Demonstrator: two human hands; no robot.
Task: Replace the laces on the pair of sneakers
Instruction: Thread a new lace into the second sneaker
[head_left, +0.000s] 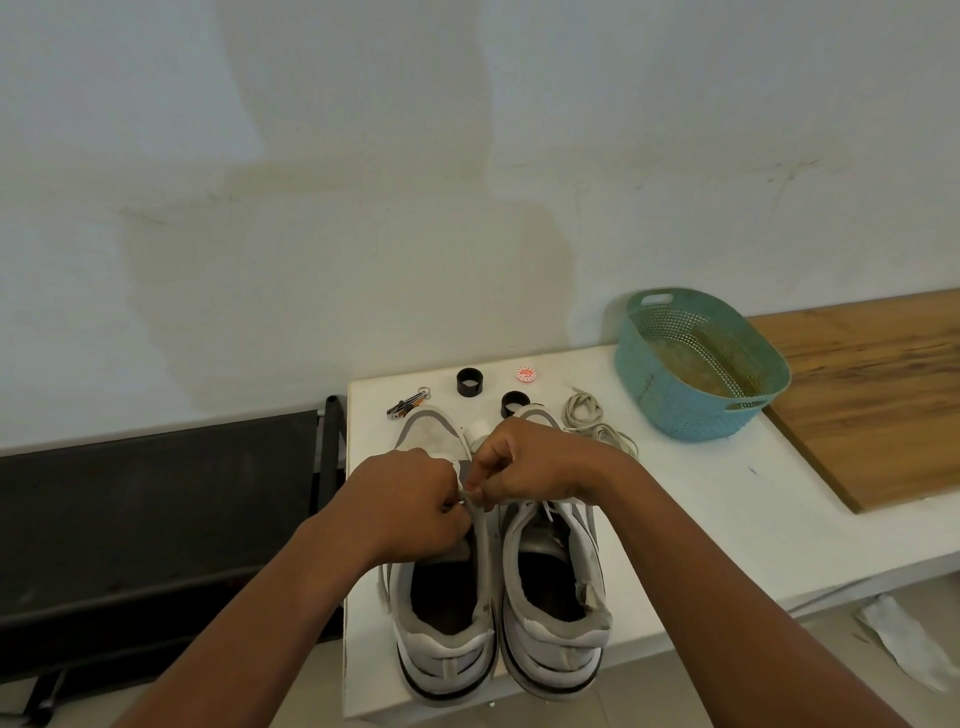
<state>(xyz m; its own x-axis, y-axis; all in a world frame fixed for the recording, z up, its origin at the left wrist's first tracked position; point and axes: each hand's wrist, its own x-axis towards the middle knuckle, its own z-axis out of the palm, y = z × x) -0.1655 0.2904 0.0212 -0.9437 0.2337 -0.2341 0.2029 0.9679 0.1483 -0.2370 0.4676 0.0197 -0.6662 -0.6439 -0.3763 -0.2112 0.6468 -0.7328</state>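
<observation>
Two white and grey sneakers stand side by side on a white table (701, 519), heels toward me. Over the middle of the left sneaker (444, 618) my left hand (410, 506) and my right hand (524, 462) meet, fingers curled. Each pinches a white lace (470, 496) where it lies at the eyelets. The right sneaker (556, 597) stands beside it with a lace showing near its tongue. A loose pile of pale laces (597, 423) lies behind the right sneaker. My hands hide most of the left sneaker's tongue.
A teal perforated basket (696, 364) stands at the back right, next to a wooden board (872, 395). Two black rings (469, 382) (515, 402), a red and white cap (525, 375) and a small metal tool (410, 405) lie behind the shoes. A dark rack (156, 519) stands left.
</observation>
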